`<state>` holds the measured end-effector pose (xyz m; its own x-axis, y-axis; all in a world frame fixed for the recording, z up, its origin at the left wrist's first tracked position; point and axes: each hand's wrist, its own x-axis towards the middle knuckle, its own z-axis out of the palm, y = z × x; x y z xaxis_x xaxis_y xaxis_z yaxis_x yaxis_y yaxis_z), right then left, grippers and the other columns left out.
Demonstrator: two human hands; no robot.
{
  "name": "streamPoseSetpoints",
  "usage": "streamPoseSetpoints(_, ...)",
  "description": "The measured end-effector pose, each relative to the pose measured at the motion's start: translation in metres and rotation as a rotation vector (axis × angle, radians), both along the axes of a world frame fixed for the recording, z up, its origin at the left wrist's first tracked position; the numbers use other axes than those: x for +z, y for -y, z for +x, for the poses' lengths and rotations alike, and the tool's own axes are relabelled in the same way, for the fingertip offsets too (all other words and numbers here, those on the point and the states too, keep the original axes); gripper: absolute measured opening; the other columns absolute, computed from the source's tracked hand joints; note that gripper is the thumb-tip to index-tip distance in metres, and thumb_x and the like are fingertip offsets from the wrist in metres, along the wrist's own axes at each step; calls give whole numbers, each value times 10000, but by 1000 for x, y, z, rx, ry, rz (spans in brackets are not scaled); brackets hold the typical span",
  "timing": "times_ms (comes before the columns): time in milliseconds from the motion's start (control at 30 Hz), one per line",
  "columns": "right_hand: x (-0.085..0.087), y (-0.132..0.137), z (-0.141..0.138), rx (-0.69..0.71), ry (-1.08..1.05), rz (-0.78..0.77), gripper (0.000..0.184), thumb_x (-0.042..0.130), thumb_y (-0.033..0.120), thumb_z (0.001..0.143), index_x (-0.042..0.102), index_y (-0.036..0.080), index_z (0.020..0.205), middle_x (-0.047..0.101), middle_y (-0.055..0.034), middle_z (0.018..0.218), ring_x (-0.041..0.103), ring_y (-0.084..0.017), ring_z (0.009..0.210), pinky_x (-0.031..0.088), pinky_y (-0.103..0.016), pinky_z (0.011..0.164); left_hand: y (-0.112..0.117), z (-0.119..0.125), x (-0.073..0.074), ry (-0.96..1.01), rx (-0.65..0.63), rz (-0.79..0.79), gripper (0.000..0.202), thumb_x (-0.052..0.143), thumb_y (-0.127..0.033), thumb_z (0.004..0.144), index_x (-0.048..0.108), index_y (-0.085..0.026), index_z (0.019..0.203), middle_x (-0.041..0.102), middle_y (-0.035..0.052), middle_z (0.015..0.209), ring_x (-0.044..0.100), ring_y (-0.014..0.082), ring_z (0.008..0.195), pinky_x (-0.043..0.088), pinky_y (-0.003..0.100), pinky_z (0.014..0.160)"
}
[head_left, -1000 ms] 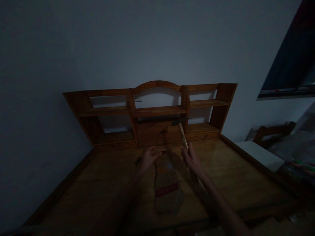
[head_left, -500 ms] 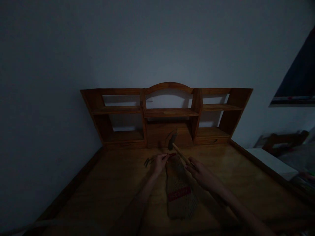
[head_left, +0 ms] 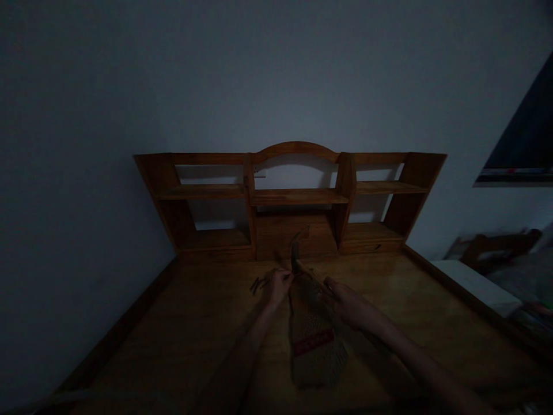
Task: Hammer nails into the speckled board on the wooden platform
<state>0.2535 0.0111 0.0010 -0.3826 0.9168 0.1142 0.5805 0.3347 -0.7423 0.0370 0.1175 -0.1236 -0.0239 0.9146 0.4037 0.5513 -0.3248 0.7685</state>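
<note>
Right hand point(head_left: 348, 302): grasps hammer point(head_left: 295, 256) handle
Left hand point(head_left: 280, 285): beside hammer head; cannot tell what's held
Red-banded sheet point(head_left: 315, 363): on wooden surface point(head_left: 185, 334)

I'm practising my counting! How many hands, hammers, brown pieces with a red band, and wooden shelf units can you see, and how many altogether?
Hands: 2, the left hand and right hand
Hammer: 1
Brown piece with a red band: 1
Wooden shelf unit: 1
Total: 5
</note>
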Motion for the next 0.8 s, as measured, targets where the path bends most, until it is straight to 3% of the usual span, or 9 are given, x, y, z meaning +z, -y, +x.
streamPoseSetpoints(300, -3, -5, -3, -3, -29, 22, 129, 505, 324, 859, 552, 209, 893, 646, -39, 824, 611, -193, 746, 436, -265, 641, 3, 0, 7, 0, -33, 14, 236, 545, -251, 829, 722, -159, 703, 668, 43, 714, 591, 172, 716, 425, 255, 671)
streamPoseSetpoints(533, 7, -1, -4, -26, -72, 40, 165, 506, 343, 862, 572, 205, 922, 650, -41, 824, 607, -189, 733, 439, -264, 631, 5, -1, 5, 13, -70, 43, 277, 529, -299, 842, 721, -154, 703, 676, 47, 728, 591, 172, 718, 430, 262, 691)
streamPoseSetpoints(800, 5, 1, -2, -59, -36, -11, 136, 523, 333, 837, 571, 212, 876, 639, -29, 758, 603, -186, 695, 424, -258, 592, 4, -2, 3, 0, -65, -2, 286, 525, -315, 832, 728, -146, 724, 665, 42, 696, 587, 170, 687, 417, 246, 626)
